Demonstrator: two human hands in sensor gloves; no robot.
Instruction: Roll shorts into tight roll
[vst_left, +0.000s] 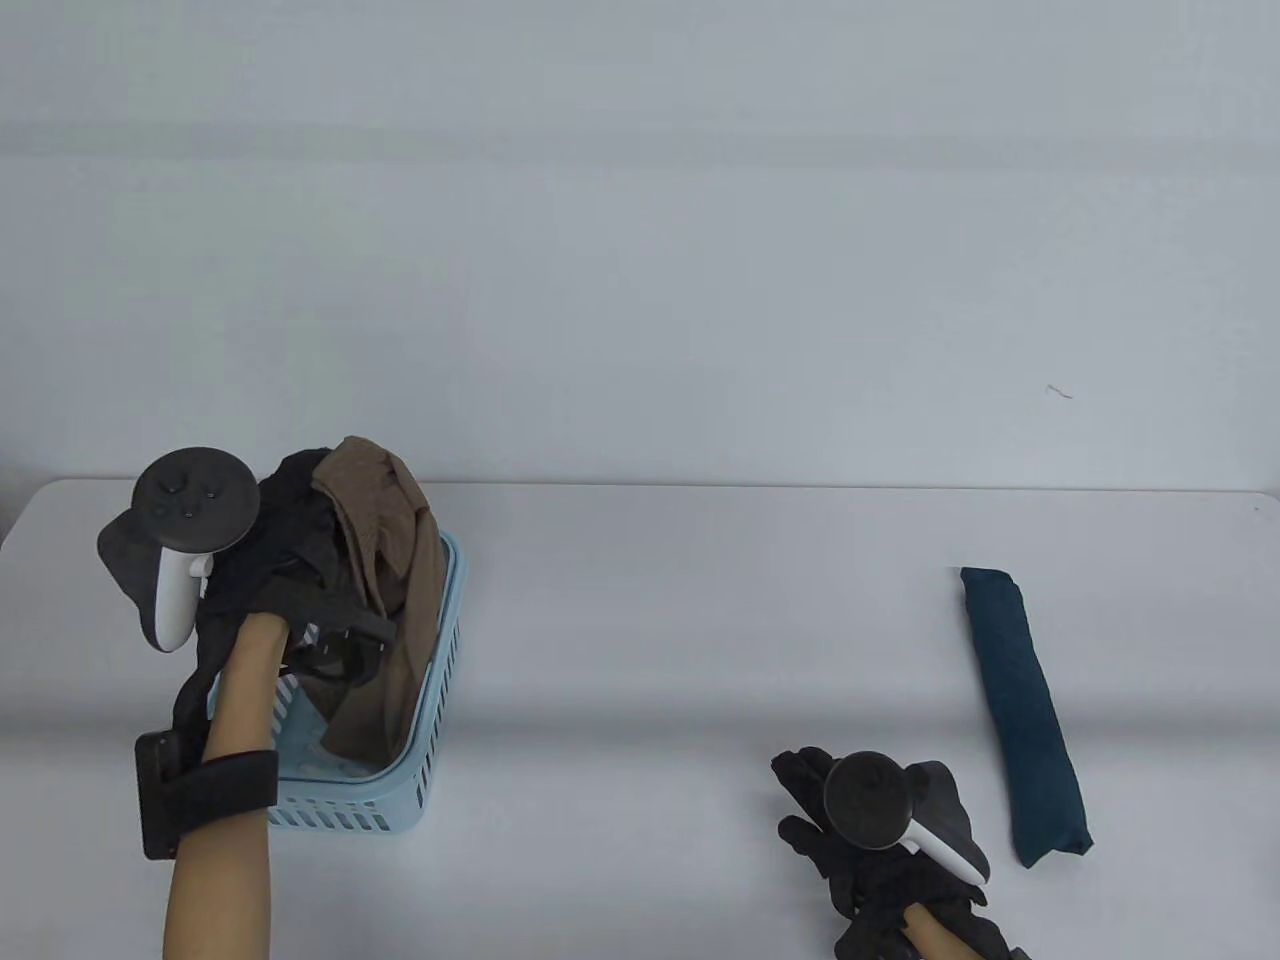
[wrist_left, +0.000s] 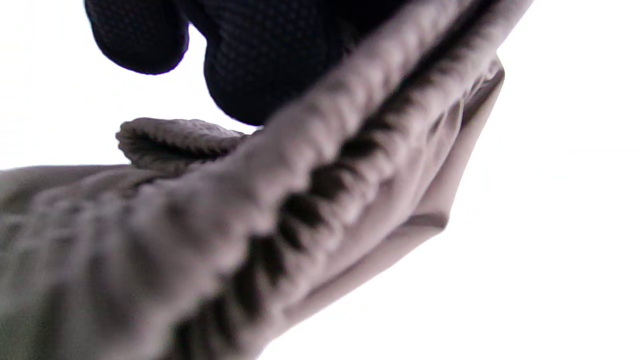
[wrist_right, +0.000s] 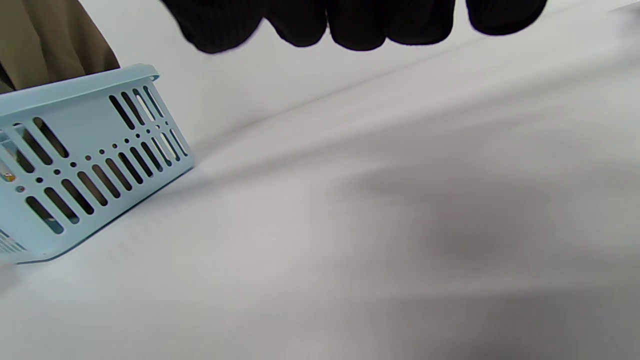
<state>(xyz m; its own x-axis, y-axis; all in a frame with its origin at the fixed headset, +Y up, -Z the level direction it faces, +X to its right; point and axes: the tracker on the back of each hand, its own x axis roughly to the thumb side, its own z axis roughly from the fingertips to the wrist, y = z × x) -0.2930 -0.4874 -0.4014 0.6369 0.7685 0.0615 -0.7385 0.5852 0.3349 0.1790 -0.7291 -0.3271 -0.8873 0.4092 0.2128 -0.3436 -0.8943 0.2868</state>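
Brown shorts (vst_left: 385, 530) rise out of a light blue basket (vst_left: 440, 690) at the table's left. My left hand (vst_left: 318, 478) grips them near the top and holds them up over the basket. In the left wrist view my gloved fingers (wrist_left: 260, 60) pinch the gathered elastic waistband of the shorts (wrist_left: 320, 165). My right hand (vst_left: 805, 800) rests flat on the table near the front right, fingers spread and holding nothing. In the right wrist view its fingertips (wrist_right: 350, 25) hang over bare table. The brown shorts (wrist_right: 45, 40) show there above the basket (wrist_right: 90, 150).
A tightly rolled dark teal garment (vst_left: 1025, 710) lies on the table at the right, just beyond my right hand. A dark strap-like item (vst_left: 340, 640) lies inside the basket. The white table (vst_left: 680, 620) ends at a wall at the back.
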